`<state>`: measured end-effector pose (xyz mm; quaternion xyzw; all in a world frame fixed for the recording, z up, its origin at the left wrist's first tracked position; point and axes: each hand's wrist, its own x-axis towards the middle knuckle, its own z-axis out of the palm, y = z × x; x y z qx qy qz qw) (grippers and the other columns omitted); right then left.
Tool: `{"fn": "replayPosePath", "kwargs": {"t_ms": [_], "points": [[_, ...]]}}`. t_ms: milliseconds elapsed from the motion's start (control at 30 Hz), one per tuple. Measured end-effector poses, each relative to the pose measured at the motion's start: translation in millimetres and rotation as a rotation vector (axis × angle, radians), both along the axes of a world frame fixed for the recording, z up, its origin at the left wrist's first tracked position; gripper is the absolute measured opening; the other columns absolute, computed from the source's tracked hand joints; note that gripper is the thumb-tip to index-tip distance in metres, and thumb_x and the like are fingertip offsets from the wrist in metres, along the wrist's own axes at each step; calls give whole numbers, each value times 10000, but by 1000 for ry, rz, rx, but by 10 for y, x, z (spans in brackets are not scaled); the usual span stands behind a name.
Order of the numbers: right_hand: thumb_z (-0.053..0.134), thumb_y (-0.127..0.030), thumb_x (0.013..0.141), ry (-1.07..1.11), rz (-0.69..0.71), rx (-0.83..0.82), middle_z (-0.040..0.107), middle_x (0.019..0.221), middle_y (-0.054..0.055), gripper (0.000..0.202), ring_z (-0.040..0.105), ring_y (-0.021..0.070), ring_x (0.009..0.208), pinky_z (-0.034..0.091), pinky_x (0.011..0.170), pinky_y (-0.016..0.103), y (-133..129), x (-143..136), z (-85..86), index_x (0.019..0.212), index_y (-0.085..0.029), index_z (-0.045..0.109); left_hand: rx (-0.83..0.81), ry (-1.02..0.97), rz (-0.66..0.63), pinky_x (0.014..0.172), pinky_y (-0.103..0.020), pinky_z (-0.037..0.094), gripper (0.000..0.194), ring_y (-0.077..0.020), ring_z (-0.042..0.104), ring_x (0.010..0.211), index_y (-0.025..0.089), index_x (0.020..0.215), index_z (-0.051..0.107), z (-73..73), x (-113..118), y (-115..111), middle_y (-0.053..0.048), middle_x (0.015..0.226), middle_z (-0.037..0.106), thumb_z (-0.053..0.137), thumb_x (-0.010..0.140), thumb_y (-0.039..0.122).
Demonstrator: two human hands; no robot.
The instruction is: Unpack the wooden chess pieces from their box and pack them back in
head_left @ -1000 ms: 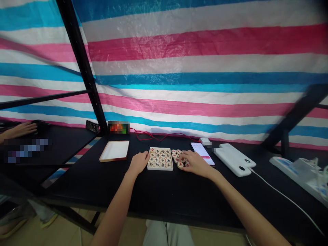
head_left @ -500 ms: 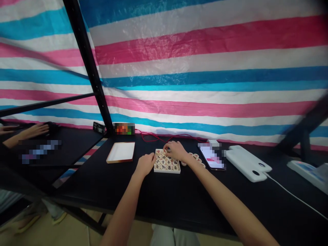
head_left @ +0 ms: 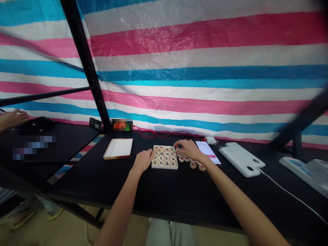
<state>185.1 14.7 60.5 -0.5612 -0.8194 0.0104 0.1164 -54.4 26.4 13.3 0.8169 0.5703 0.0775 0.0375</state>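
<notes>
A shallow white box (head_left: pixel 165 167) of Chinese chess pieces lies on the black table, with rows of round wooden pieces (head_left: pixel 162 158) inside. Most carry black characters; red ones sit in the far left corner. My left hand (head_left: pixel 143 160) is closed against the left side of the box, thumb and fingers at its edge. Just past the box's right side, my right hand (head_left: pixel 189 149) bends its fingers down on a chess piece among the loose ones; the fingertips partly hide it. Loose red-character pieces (head_left: pixel 192 165) lie beneath and beside this hand.
Left of the box lies a box lid (head_left: pixel 118 149), white inside. A lit phone (head_left: pixel 208 152), a white charger (head_left: pixel 210 140), and a white device (head_left: pixel 242 159) with a cable are to the right. A black post (head_left: pixel 87 65) rises at left, near another person's hand (head_left: pixel 14 118).
My right hand has moved from the box's far row to the loose pieces at right. My left hand stays by the box. The view has shifted slightly.
</notes>
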Motion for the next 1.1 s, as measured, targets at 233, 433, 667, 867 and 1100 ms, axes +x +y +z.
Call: {"fn": "replayPosePath", "kwargs": {"t_ms": [233,433,667,867,1100], "points": [[564,-384,720,-125,55,-66,534,1088,38,321,472,212,971,306,737,303,-311,282,-181,1024,-281,544,6,-1,-7,663,-257,373,412,-180,577,783,201,892,524,-30,-6,13,-65,822,619,171,875,411],[561,-409,717,-148,48,-14,541,1000,47,274,458,212,919,311,726,311,-324,190,-222,933,-241,556,17,-5,-9,632,-251,366,408,-178,578,757,201,875,523,-18,-9,2,-59,805,619,177,873,418],[561,-394,711,-114,59,-55,555,957,34,228,466,200,897,297,727,299,-265,186,5,880,-245,594,33,1,-9,622,-251,365,400,-181,579,752,205,871,523,-18,-9,9,-55,800,620,183,873,415],[532,-348,744,-68,51,74,591,949,22,197,478,184,897,281,733,292,47,-101,121,902,-240,578,24,1,-12,627,-253,366,408,-181,579,760,203,876,523,-25,-8,19,-59,805,619,176,872,418],[570,-327,705,-135,31,34,617,923,26,200,494,199,905,254,735,307,300,-311,-153,888,-247,590,23,14,0,620,-246,366,405,-175,584,759,202,880,524,-25,8,14,-54,807,622,177,875,410]]}}
